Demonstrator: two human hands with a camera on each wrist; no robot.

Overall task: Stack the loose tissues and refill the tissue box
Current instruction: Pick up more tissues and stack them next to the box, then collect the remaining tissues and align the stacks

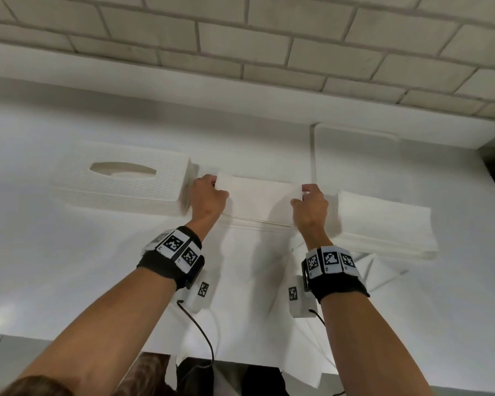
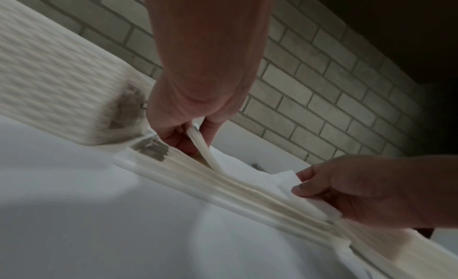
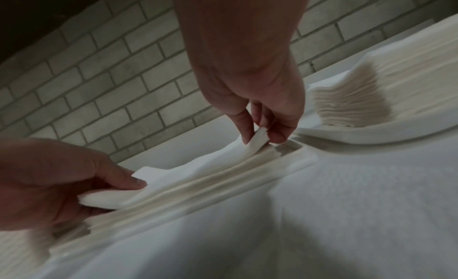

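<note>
A thin bundle of white tissues (image 1: 260, 192) lies across the middle of the table on a fuller pile in a shallow white base (image 3: 297, 162). My left hand (image 1: 215, 187) pinches the bundle's left end (image 2: 198, 138) between thumb and fingers. My right hand (image 1: 304, 195) pinches its right end (image 3: 259, 137) the same way. The white textured tissue box cover (image 1: 120, 181) with an oval slot stands just left of my left hand. A tall stack of folded tissues (image 1: 383, 224) sits right of my right hand.
Loose unfolded tissues (image 1: 240, 287) spread in front of the base and hang over the table's near edge. A flat white panel (image 1: 355, 150) lies at the back right. A brick wall (image 1: 240, 38) runs behind the table. Cables hang from both wrists.
</note>
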